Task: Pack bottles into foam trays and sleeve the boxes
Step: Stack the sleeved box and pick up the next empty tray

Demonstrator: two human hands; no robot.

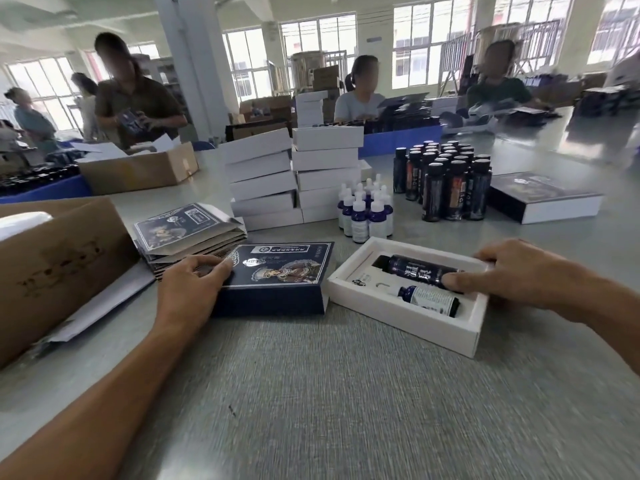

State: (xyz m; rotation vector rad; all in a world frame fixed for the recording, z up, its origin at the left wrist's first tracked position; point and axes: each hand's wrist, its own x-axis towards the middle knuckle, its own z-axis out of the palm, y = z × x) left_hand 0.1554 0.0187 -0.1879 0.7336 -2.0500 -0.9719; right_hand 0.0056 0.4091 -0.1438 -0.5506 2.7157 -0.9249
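Grey tabletop (346,393) is carrying the whole job: stacks of white boxes (294,174) are standing at the back, with a cluster of dark bottles (446,181) and a smaller group of dropper bottles (367,213) just beside them. Nearer, a white box with its foam tray (408,323) is lying open, a large dark bottle (415,270) and a small labelled bottle (429,299) both sitting in their slots, so the packing step is looking finished and sleeving seems next. Beside it, a printed navy sleeve (277,282) is lying opened out. The left hand (194,282) is gripping the sleeve's left end, fingers curled over its top. The right hand (512,271) is holding the tray box's far end, thumb pressing the large bottle. The next move probably calls for lining the box end up with the sleeve's mouth and sliding it in squarely.
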